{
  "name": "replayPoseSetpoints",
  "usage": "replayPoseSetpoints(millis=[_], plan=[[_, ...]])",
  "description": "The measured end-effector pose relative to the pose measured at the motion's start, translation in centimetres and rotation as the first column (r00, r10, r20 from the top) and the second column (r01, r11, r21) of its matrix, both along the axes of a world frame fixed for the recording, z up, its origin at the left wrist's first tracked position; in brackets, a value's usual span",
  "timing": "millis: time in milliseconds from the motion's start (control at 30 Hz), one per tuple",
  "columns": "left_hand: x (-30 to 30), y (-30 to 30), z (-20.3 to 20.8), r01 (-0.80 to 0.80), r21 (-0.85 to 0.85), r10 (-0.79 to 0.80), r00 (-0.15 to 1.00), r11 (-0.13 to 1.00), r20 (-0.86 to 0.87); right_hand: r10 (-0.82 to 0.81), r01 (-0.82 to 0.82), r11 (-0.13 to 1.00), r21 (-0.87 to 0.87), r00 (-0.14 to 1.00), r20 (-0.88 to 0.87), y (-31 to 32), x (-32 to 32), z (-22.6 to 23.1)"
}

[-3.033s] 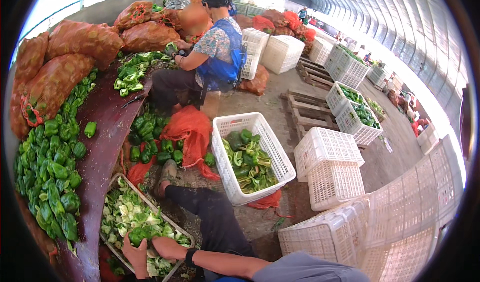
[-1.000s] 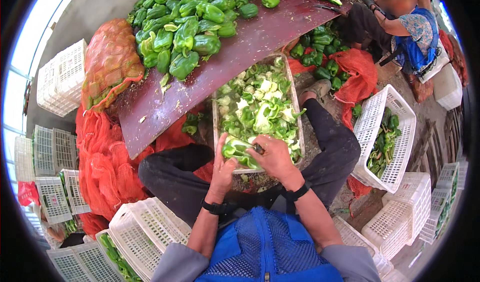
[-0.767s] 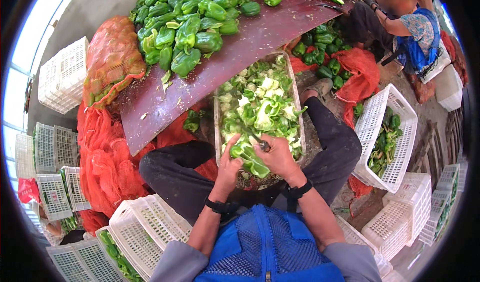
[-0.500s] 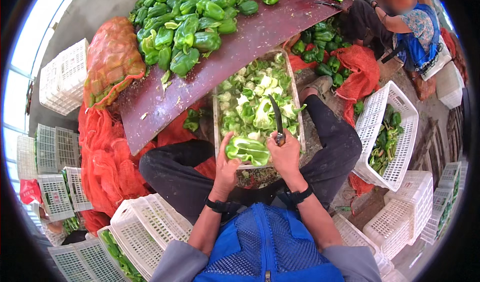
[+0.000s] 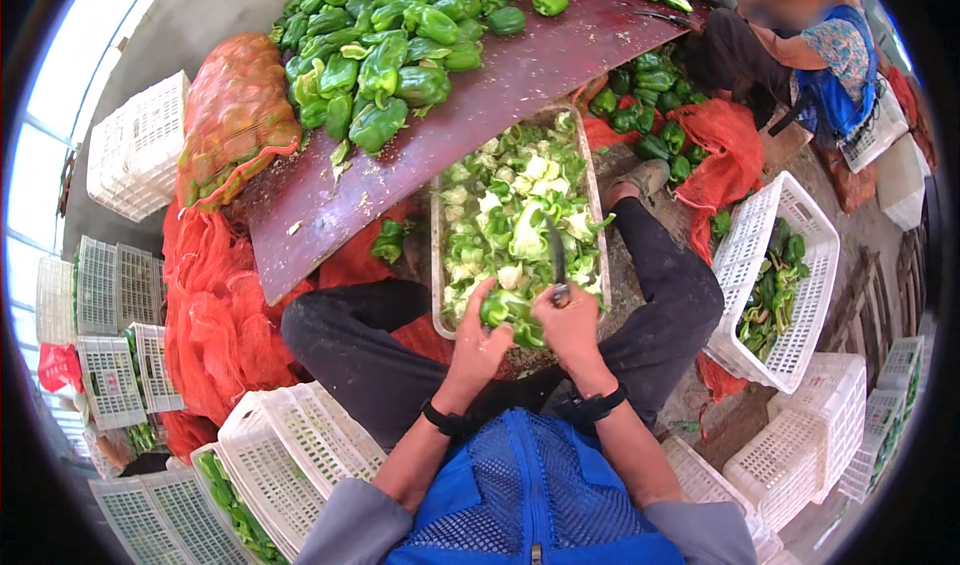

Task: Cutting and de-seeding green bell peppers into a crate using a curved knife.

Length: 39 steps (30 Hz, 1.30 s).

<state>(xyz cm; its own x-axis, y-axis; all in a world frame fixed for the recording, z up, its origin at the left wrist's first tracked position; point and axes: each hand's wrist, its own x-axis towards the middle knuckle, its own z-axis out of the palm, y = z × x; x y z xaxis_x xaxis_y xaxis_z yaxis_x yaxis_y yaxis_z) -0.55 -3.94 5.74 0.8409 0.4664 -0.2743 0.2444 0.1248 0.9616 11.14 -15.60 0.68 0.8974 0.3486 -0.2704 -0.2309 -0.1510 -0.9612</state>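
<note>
Between my two hands, over the near end of a shallow pale tray [image 5: 438, 255], is a green bell pepper [image 5: 497, 310], partly hidden by the fingers. My left hand [image 5: 478, 353] is closed around its left side. My right hand [image 5: 570, 327] grips a knife [image 5: 557, 250] with a dark curved blade pointing up and away from me; its fingers are close to the pepper's right side. Cut pepper tops and pale cores [image 5: 520, 190] fill the tray, which lies between my bent legs.
A dark red board [image 5: 470, 95] beyond the tray bears a heap of whole green peppers [image 5: 385, 55]. White crates [image 5: 815, 265] stand on both sides. Red mesh sacks [image 5: 225, 315] lie at left, and a co-worker [image 5: 800, 55] sits at the far right.
The pepper has turned and come slightly right and nearer me; its pale cut inside no longer faces up. My left hand has moved right, closer to my right hand, which still grips the knife.
</note>
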Motion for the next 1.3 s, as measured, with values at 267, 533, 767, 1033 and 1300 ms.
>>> replayPoseSetpoints(millis=[267,533,767,1033,1300], plan=[[-5.5,4.8,6.6,-0.367,0.333,0.323,0.929,0.869,0.180,0.248,-0.041,0.919,-0.393,0.833,0.494,3.7,6.7,1.3],[-25.5,9.8,14.9,-0.413,0.905,0.740,0.639,0.101,0.209,0.567,-0.145,0.748,-0.648,0.646,0.511,5.3,8.3,-1.3],[-37.2,10.1,16.0,0.110,0.976,0.975,0.102,0.186,-0.197,0.655,-0.184,0.717,-0.672,0.510,0.558,4.7,7.7,-2.3],[-25.0,9.9,12.3,-0.416,0.853,0.693,0.715,0.314,0.094,0.510,-0.248,0.831,-0.498,0.698,0.503,5.1,9.3,-1.5],[-4.0,8.1,-0.3,-0.408,0.030,0.409,0.911,0.912,-0.056,0.236,-0.177,0.965,-0.195,0.909,0.343,4.3,9.2,-4.2]])
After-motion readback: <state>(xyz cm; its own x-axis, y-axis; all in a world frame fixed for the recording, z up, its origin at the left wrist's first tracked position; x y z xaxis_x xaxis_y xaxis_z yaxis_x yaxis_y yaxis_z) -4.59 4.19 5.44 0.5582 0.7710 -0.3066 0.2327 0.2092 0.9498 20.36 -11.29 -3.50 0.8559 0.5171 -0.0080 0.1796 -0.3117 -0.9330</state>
